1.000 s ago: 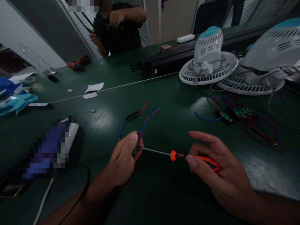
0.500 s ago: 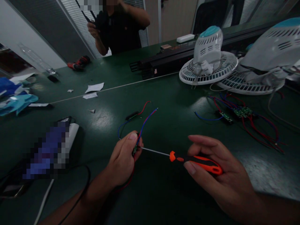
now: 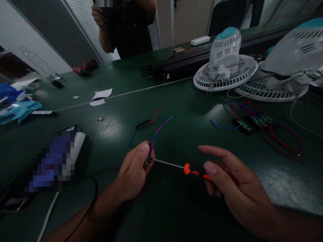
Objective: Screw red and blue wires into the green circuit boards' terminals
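My left hand (image 3: 135, 169) pinches a small green circuit board (image 3: 146, 162) from which red and blue wires (image 3: 158, 130) rise. The tip of a screwdriver (image 3: 187, 168) with an orange and black handle meets that board. Around the handle, the thumb and lower fingers of my right hand (image 3: 234, 181) are closed, while its index finger stretches out. Most of the handle is hidden behind the thumb and palm. Just beyond my left hand lies a dark module (image 3: 142, 124) with one red and one blue wire.
Several wired circuit boards (image 3: 262, 120) lie at right, below two white fan heads (image 3: 224, 72). A phone-like device (image 3: 50, 164) with its screen blurred is at left. Black rails (image 3: 174, 69), paper scraps (image 3: 102, 94) and a red-black tool (image 3: 85, 68) lie farther back. Across the table stands a person (image 3: 128, 30).
My right thumb has moved from below the screwdriver handle to across its top, covering more of it. My left hand stays nearly still. The person opposite has shifted their arms and held object upward.
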`<state>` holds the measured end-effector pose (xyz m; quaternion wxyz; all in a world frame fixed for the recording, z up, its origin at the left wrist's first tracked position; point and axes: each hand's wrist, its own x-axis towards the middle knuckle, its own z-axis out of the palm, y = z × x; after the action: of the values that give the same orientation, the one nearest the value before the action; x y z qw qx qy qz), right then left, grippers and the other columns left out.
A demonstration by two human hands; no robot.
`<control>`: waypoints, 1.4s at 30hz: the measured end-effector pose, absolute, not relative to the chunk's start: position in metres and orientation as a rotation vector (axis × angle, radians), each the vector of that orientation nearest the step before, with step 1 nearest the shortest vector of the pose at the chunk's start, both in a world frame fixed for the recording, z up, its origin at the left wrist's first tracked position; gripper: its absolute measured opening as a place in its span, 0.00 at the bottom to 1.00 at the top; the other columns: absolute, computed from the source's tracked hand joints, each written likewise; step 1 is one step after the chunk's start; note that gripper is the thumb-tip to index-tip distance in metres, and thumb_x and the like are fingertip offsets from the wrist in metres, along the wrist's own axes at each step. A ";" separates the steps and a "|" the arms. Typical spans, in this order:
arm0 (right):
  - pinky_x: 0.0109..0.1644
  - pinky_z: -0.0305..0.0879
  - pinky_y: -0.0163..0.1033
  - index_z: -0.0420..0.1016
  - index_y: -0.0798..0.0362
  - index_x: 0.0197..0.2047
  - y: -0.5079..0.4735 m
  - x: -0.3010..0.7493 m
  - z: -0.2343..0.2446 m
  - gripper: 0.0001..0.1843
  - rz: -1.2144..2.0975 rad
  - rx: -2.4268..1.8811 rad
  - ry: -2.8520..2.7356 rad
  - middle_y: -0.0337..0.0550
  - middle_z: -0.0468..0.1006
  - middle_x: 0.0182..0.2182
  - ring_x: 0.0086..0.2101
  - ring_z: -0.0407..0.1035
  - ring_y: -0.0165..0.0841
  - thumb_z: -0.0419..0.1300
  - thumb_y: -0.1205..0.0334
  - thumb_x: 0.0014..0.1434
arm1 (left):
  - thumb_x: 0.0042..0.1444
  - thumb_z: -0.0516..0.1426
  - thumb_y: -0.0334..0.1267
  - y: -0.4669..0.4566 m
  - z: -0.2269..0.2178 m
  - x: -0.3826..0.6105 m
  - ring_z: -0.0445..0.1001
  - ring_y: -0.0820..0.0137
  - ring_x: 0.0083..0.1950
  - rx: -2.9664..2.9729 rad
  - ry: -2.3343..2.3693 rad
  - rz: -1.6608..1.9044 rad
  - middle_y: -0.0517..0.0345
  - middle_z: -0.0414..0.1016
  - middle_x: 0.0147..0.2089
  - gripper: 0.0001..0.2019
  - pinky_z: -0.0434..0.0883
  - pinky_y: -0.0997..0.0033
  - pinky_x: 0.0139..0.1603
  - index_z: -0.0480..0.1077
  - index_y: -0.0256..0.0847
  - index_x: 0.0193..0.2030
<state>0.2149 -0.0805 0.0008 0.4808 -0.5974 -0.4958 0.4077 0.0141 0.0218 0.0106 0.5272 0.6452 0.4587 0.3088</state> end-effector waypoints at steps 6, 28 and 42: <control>0.20 0.61 0.30 0.63 0.44 0.56 -0.081 0.214 0.000 0.15 0.956 -1.417 -1.244 0.29 0.69 0.20 0.20 0.65 0.27 0.54 0.60 0.67 | 0.65 0.43 0.45 0.020 0.011 0.014 0.57 0.72 0.22 1.543 1.113 0.722 0.64 0.59 0.20 0.19 0.57 0.70 0.23 0.63 0.43 0.26; 0.19 0.61 0.27 0.65 0.44 0.52 -0.080 0.214 0.004 0.19 0.832 -1.378 -1.288 0.30 0.71 0.24 0.20 0.64 0.24 0.60 0.66 0.59 | 0.66 0.41 0.45 0.022 0.008 0.012 0.57 0.73 0.21 1.555 1.091 0.710 0.65 0.58 0.21 0.19 0.57 0.70 0.22 0.62 0.43 0.27; 0.20 0.62 0.29 0.64 0.45 0.56 -0.082 0.215 0.000 0.14 0.939 -1.411 -1.264 0.29 0.70 0.19 0.18 0.65 0.27 0.52 0.59 0.68 | 0.65 0.42 0.44 0.022 0.009 0.013 0.55 0.73 0.21 1.559 1.093 0.718 0.66 0.58 0.21 0.19 0.56 0.71 0.21 0.62 0.43 0.26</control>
<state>0.2147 -0.0824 -0.0001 0.4912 -0.5813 -0.5209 0.3867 0.0133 0.0218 0.0091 0.5256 0.6517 0.4571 0.3002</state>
